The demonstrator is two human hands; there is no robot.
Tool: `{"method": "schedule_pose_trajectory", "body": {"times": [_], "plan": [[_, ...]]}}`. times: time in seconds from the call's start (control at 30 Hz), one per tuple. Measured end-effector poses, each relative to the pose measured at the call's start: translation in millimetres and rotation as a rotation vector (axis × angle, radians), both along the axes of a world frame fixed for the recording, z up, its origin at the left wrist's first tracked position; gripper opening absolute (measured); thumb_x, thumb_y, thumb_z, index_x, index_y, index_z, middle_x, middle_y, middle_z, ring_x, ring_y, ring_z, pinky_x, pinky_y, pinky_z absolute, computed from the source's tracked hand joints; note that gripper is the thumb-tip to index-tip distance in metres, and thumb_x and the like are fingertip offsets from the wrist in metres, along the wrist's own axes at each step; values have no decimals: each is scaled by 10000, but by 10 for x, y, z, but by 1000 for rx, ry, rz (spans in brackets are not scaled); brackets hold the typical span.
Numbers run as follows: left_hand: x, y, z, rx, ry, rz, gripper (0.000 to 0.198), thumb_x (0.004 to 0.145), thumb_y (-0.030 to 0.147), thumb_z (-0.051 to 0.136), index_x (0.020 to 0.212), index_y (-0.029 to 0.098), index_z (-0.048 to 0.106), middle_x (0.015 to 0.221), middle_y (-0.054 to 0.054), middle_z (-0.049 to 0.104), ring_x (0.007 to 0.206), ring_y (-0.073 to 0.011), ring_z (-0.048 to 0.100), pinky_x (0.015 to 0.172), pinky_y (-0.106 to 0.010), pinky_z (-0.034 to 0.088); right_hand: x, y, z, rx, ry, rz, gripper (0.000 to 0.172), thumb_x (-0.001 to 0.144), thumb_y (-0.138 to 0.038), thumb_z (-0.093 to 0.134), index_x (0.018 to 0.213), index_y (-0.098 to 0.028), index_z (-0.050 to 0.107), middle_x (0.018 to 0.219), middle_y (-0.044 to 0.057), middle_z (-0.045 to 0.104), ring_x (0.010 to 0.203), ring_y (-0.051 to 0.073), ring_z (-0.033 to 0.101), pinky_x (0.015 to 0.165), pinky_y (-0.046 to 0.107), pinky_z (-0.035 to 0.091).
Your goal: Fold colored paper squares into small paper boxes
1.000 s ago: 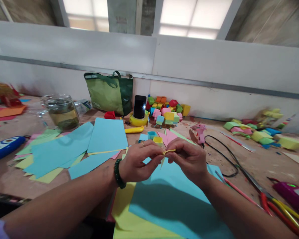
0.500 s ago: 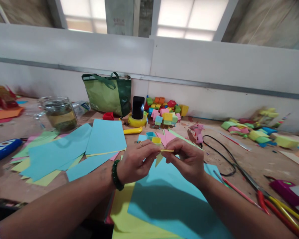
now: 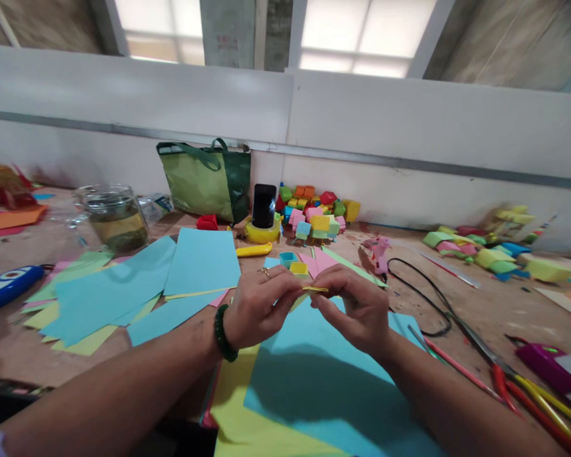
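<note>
A small folded piece of yellow paper (image 3: pixel 315 289) is held edge-on between both hands, above a large blue sheet (image 3: pixel 323 381). My left hand (image 3: pixel 264 304), with a ring and a dark green bead bracelet, pinches its left end between thumb and fingers. At the other end, my right hand (image 3: pixel 354 308) grips the paper with thumb and bent fingers. Just beyond the fingertips stand a small yellow paper box (image 3: pixel 299 270) and a small blue paper box (image 3: pixel 288 259). Yellow sheets (image 3: pixel 247 412) lie partly under the blue one.
Left are coloured paper sheets (image 3: pixel 114 292), a glass mug (image 3: pixel 117 219) and a blue tool (image 3: pixel 9 289). Behind stand a green bag (image 3: pixel 204 181), a phone (image 3: pixel 264 206) and folded paper blocks (image 3: pixel 314 212). Right are a pink glue gun (image 3: pixel 379 251), a black cord (image 3: pixel 428 289) and scissors (image 3: pixel 509 381).
The folded yellow paper has shifted slightly left between the fingers, and its lower pointed flap shows less. My right hand's fingers have moved a little; the surroundings look the same.
</note>
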State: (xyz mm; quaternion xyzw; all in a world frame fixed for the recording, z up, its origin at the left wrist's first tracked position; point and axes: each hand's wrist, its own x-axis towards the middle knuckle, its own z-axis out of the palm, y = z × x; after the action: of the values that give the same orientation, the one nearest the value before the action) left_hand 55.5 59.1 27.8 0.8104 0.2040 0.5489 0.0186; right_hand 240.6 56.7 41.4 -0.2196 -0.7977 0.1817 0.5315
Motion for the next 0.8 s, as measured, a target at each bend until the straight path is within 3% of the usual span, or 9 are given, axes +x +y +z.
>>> {"method": "schedule_pose_trajectory", "body": {"times": [0.13,0.37,0.6,0.67,0.8], "plan": [[18,-19,17,-63,8,6,74,875,111,552,845,139,614,702,-29,633,652,-115,563,605,-229,426,17,-9,39,-6,-5,-12,92,816,-110,637,769,-188,655,649,7,611,606,121,585,526,240,472],[67,-8,55,-237,-95,-6,202,878,189,567,682,139,574,606,10,561,572,-82,474,544,-206,374,-1,63,39,-238,-48,-55,180,828,-298,648,702,-175,609,623,-8,567,536,97,504,479,222,425],[98,43,27,-488,-46,-41,206,871,300,589,772,136,666,711,-27,676,650,-112,577,615,-222,445,-21,111,-58,-290,52,-160,201,794,-322,681,690,-175,591,581,-30,525,503,83,438,451,212,369],[104,33,17,-498,-22,-45,218,875,290,581,764,134,687,701,-31,686,640,-114,582,613,-226,444,-5,121,-65,-309,38,-138,178,796,-326,679,729,-177,606,642,-15,558,554,97,481,498,221,409],[102,7,8,-542,-4,-59,184,856,270,603,783,138,709,723,-37,708,646,-119,599,602,-219,446,43,132,-49,-350,-10,34,212,893,-377,537,881,-191,639,822,31,623,746,150,572,644,264,471]]}}
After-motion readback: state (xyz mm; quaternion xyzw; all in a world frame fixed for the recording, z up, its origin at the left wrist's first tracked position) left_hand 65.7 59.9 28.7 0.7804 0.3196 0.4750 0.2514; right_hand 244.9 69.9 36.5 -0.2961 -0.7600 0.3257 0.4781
